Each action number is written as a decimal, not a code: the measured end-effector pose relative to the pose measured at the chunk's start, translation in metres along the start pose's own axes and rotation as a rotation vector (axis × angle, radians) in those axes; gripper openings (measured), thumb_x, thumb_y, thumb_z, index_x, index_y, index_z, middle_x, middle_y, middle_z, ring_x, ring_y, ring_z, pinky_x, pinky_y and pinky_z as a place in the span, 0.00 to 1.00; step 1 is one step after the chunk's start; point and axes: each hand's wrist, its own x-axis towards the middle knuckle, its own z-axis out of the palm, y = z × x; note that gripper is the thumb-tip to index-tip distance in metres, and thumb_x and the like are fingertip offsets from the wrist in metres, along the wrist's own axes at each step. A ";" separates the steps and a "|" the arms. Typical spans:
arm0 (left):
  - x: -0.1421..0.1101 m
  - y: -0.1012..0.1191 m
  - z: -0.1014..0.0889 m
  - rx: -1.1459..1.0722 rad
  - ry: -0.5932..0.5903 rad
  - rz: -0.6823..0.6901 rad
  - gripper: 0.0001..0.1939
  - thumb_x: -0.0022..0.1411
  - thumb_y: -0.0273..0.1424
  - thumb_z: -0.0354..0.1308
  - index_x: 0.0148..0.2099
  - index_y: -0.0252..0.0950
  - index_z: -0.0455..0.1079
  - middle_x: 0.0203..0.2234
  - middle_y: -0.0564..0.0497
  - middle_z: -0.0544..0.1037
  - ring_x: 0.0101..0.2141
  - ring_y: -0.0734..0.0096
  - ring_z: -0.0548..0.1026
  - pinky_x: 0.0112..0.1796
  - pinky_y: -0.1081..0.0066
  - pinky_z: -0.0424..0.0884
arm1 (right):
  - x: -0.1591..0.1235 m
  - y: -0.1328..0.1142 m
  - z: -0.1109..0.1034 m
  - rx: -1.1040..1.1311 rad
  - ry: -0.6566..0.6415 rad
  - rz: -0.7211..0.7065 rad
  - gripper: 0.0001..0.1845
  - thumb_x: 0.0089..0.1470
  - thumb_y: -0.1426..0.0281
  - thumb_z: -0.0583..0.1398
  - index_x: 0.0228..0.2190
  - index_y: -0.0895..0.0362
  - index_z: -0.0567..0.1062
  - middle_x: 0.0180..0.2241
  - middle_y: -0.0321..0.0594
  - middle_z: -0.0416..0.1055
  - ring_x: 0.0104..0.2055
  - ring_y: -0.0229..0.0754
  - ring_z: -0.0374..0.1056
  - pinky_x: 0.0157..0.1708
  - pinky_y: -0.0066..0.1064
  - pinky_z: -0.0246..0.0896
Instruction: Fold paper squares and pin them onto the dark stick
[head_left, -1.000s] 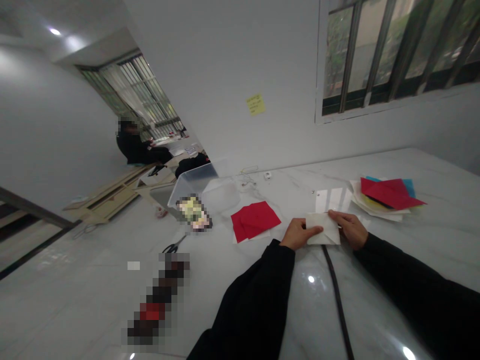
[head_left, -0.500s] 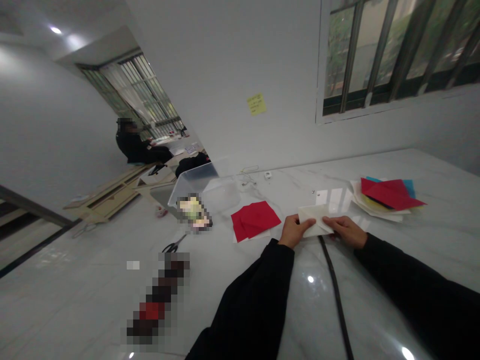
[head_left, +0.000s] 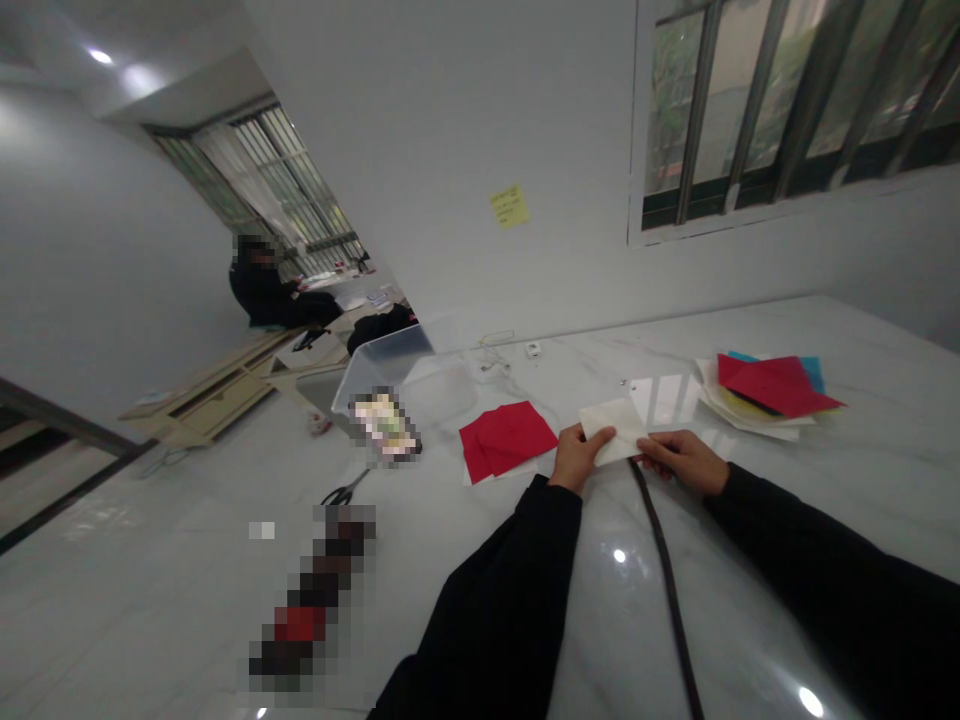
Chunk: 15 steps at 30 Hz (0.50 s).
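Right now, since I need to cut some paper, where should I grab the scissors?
Grip the scissors by their dark finger loops, coming from the loop end. They lie flat on the marble table, blades pointing away toward the blurred object, so the loops are the safe part.

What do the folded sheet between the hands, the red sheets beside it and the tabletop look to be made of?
The folded sheet looks like matte cream paper, judging by its crisp creases. The red sheets look like thin matte coloured paper. The tabletop looks like polished marble, or possibly a marble-look laminate: grey veining, glossy light reflections.
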 end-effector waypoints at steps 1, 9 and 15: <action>0.000 0.001 0.000 -0.002 0.001 0.002 0.22 0.46 0.39 0.70 0.40 0.28 0.79 0.38 0.40 0.82 0.34 0.61 0.78 0.37 0.66 0.71 | 0.000 0.000 0.000 0.004 0.003 0.001 0.29 0.53 0.44 0.57 0.24 0.58 0.76 0.20 0.35 0.68 0.21 0.36 0.60 0.22 0.29 0.56; -0.001 0.004 0.003 -0.079 0.053 0.016 0.21 0.46 0.39 0.71 0.39 0.28 0.79 0.40 0.38 0.82 0.35 0.60 0.78 0.39 0.65 0.72 | -0.001 0.001 0.003 0.067 0.054 -0.046 0.22 0.49 0.49 0.64 0.33 0.56 0.74 0.23 0.33 0.68 0.20 0.36 0.61 0.19 0.28 0.57; -0.007 0.000 0.013 -0.018 0.123 0.049 0.20 0.47 0.39 0.70 0.38 0.29 0.80 0.36 0.39 0.82 0.34 0.60 0.78 0.35 0.67 0.71 | -0.001 0.003 0.008 0.069 0.133 -0.073 0.19 0.54 0.52 0.61 0.32 0.56 0.73 0.24 0.33 0.69 0.19 0.34 0.60 0.18 0.28 0.56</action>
